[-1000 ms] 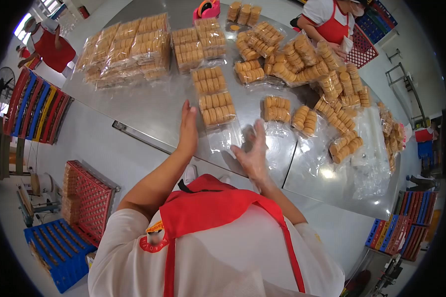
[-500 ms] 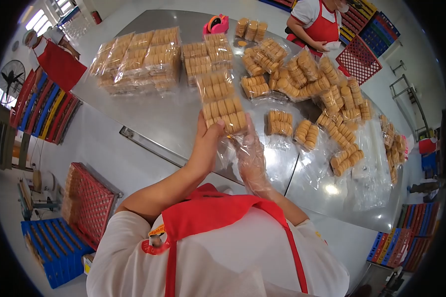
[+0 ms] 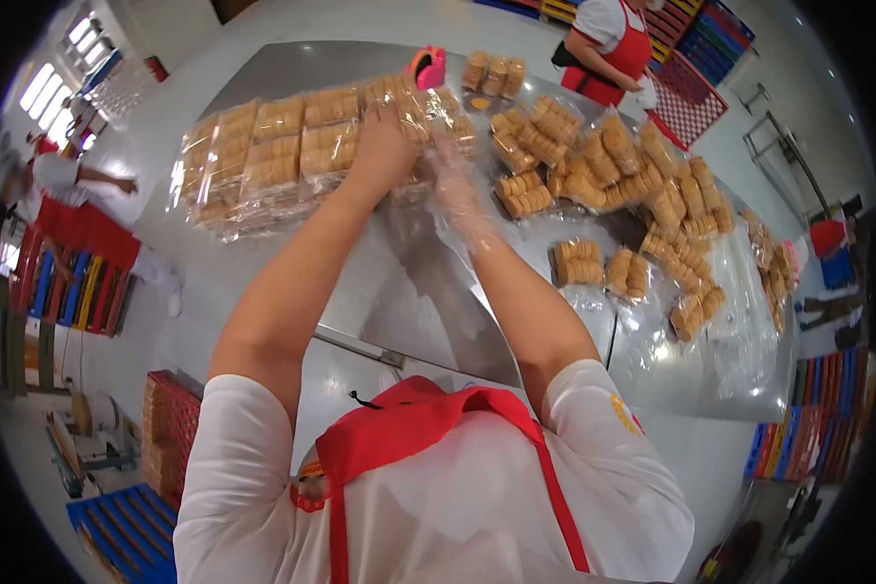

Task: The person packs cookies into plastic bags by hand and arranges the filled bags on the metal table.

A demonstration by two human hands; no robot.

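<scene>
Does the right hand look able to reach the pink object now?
Probably yes: the pink object sits just beyond the wrapped packs near the right hand. Only those packs seem to lie between, and the hand could likely pass over them.

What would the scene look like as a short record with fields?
left hand: over wrapped biscuit packs
right hand: close beside it; grip unclear
neat stack: left of the hands
loose pile: more packs, right of the hands
pink tape dispenser: beyond the hands
table: shiny metal
co-worker: red apron, beyond the table
</scene>
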